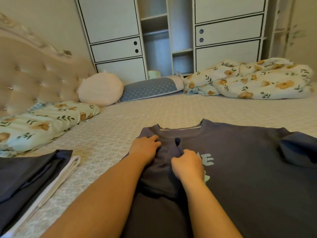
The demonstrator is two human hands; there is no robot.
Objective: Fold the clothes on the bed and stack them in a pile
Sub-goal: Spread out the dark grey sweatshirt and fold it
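A dark blue T-shirt (248, 169) is spread front-up on the bed (137, 114), neck away from the camera, pale lettering partly covered. Its left sleeve side is folded inward over the chest. The left hand (145, 148) is curled on the folded fabric near the collar; the right hand (187, 165) is closed around the fold's edge. A pile of folded clothes (29, 176), dark with a white piece, is lying at lower left, well apart.
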